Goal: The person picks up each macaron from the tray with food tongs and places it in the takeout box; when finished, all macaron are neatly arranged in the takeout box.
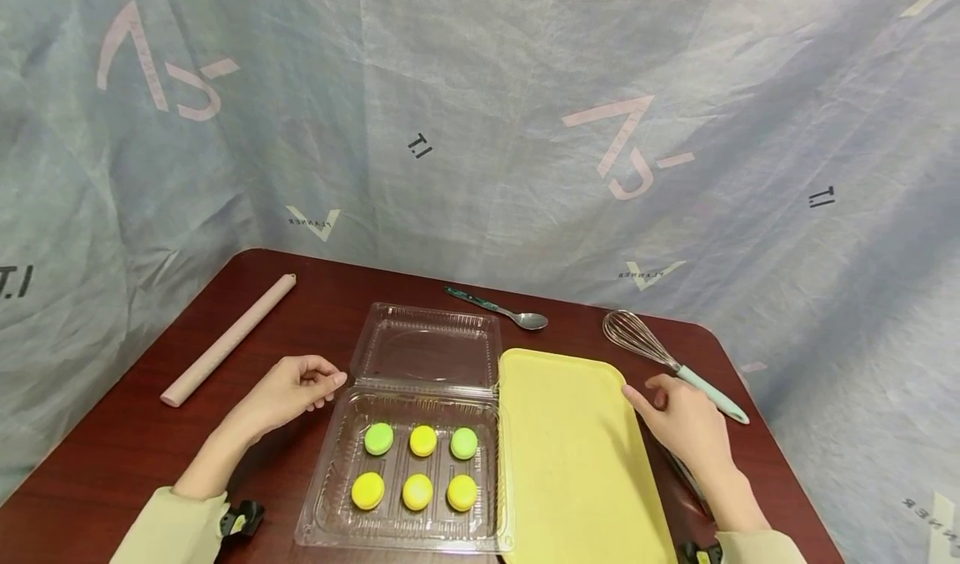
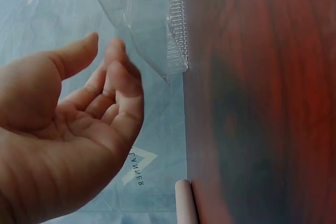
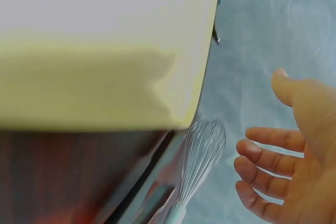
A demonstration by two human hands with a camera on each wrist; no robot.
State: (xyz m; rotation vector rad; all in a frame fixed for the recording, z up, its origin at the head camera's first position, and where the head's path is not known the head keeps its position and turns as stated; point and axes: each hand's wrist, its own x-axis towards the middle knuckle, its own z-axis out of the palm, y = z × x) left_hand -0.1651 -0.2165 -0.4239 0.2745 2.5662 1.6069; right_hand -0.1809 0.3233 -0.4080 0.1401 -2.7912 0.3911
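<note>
A clear plastic clamshell box lies with its lid folded back. In its base sit several macarons in two rows; the front row is yellow, and the back row has a yellow one between two green ones. My left hand hovers beside the box's left edge near the hinge, fingers loosely bent, holding nothing. A gap shows between its thumb and fingers in the left wrist view. Next to the box lies a yellow tray. My right hand hovers by the tray's right edge, fingers relaxed and nothing held.
Behind the box lies a spoon with a dark green handle. A whisk rests beyond the right hand, and a pale pink rolling pin lies at the left. A long dark-and-metal utensil is partly hidden under the right forearm.
</note>
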